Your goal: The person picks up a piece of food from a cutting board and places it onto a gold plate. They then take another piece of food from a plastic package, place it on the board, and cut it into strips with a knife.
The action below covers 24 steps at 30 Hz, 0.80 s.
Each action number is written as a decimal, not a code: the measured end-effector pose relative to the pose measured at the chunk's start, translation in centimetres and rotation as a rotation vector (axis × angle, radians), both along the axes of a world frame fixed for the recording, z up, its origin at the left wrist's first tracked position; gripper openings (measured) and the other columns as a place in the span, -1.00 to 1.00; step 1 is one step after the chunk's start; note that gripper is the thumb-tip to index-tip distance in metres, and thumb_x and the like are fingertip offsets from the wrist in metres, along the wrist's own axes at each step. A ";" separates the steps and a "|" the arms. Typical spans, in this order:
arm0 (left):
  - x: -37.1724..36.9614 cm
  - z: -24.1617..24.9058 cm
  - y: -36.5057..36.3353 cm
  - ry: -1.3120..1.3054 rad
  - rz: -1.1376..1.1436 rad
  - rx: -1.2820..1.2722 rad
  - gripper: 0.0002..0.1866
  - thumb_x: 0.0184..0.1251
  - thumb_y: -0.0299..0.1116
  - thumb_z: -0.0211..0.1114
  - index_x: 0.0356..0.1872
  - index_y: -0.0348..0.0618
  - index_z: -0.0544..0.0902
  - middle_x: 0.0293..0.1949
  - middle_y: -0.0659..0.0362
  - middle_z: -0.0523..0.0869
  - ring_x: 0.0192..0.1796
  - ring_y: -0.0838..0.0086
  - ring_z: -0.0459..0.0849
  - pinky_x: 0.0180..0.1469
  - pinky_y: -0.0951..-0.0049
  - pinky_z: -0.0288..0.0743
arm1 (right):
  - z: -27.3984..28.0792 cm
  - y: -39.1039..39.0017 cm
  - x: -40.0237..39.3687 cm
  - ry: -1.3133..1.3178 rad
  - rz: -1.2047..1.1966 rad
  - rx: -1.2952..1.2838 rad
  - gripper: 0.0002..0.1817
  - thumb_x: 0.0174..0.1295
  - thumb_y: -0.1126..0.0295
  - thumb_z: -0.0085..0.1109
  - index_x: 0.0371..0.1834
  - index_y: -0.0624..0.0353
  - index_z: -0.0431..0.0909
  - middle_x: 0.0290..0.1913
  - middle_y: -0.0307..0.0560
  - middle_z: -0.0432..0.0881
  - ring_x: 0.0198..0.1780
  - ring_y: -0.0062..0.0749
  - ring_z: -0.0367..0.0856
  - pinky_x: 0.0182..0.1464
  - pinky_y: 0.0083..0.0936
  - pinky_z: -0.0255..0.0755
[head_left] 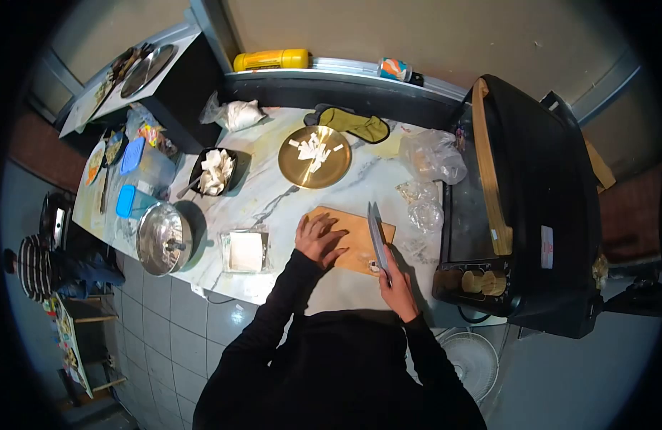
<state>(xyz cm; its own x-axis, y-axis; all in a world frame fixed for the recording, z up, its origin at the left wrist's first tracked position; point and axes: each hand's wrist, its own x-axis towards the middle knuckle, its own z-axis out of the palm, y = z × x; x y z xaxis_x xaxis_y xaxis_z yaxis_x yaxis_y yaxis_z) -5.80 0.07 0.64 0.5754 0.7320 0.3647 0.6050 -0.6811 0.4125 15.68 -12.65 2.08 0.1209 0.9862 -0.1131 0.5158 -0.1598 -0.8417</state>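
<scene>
A wooden cutting board [356, 252] lies at the front edge of the marble-patterned table. My left hand [317, 238] is over its left side, fingers spread and holding nothing. My right hand [397, 288] is closed around the handle of a knife [377, 233], its blade pointing away from me over the board's right side. Beyond the board stands a round gold plate [288, 163] with a loose pile of white strips [315, 152]. To the left of my left hand, a white block [246, 251] sits in an opened clear wrapper.
A black toaster oven [542, 201] takes up the right end, beside clear plastic bags [433, 154]. On the left are a black bowl of white crumpled pieces [215, 172], a steel pot [153, 247] and blue-lidded containers [132, 155]. A person [41, 266] is at far left.
</scene>
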 end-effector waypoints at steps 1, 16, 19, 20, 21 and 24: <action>0.1 -0.1 -0.2 -0.001 0.009 -0.005 -0.46 0.07 -0.03 0.47 0.10 0.09 0.63 0.17 -0.03 0.56 0.34 0.04 0.41 0.37 -0.13 0.15 | -0.4 0.6 -0.3 -0.001 0.009 -0.005 -0.34 0.28 0.55 0.01 0.49 0.06 0.15 0.22 0.25 0.49 -0.05 0.18 0.61 -0.10 -0.19 0.48; 0.5 -2.6 -1.7 -0.132 0.178 -0.238 -0.04 -0.11 -0.01 0.57 0.40 0.06 0.33 0.42 -0.29 0.14 0.48 -0.25 0.05 0.46 -0.19 -0.16 | -0.6 5.3 -2.7 -0.530 -0.075 0.088 -0.45 0.17 0.41 0.27 0.19 0.30 0.28 -0.20 0.34 0.55 -0.22 0.27 0.62 -0.25 0.00 0.50; 0.8 -3.0 -2.0 -0.151 0.209 -0.214 -0.05 -0.10 -0.02 0.56 0.39 0.02 0.34 0.43 -0.31 0.12 0.49 -0.25 0.03 0.47 -0.19 -0.17 | -0.9 6.0 -3.0 -0.547 -0.093 0.036 -0.47 0.14 0.40 0.30 0.13 0.30 0.30 -0.23 0.26 0.56 -0.18 0.21 0.61 -0.21 -0.03 0.50; 0.7 -3.1 -2.0 -0.173 0.197 -0.213 -0.07 -0.09 -0.04 0.56 0.38 -0.01 0.35 0.42 -0.33 0.12 0.49 -0.26 0.02 0.47 -0.20 -0.17 | -0.9 6.1 -3.0 -0.607 -0.107 0.099 -0.53 0.12 0.41 0.32 0.05 0.26 0.34 -0.27 0.21 0.59 -0.20 0.17 0.60 -0.21 -0.04 0.48; 0.6 -2.9 -2.1 -0.167 0.211 -0.208 -0.07 -0.09 -0.04 0.56 0.38 -0.01 0.35 0.42 -0.33 0.12 0.49 -0.26 0.02 0.47 -0.20 -0.17 | -0.9 6.3 -3.0 -0.668 -0.126 0.163 -0.59 0.10 0.42 0.33 -0.04 0.21 0.37 -0.31 0.15 0.61 -0.21 0.14 0.59 -0.21 -0.05 0.46; 0.9 -2.6 -2.0 -0.174 0.198 -0.206 -0.11 -0.08 -0.05 0.56 0.35 -0.02 0.38 0.41 -0.36 0.13 0.49 -0.28 0.02 0.47 -0.20 -0.16 | -0.6 6.5 -2.9 -0.651 -0.131 0.183 -0.62 0.07 0.40 0.36 -0.11 0.21 0.41 -0.26 0.15 0.60 -0.20 0.11 0.55 -0.14 -0.08 0.43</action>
<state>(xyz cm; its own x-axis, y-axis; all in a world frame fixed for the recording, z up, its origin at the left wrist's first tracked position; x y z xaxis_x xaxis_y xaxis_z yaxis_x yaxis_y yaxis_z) -4.93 -1.97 -1.95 0.3564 0.8920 0.2780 0.6255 -0.4488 0.6382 12.80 -6.15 1.50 0.2275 0.9550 0.1902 0.9115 -0.1401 -0.3866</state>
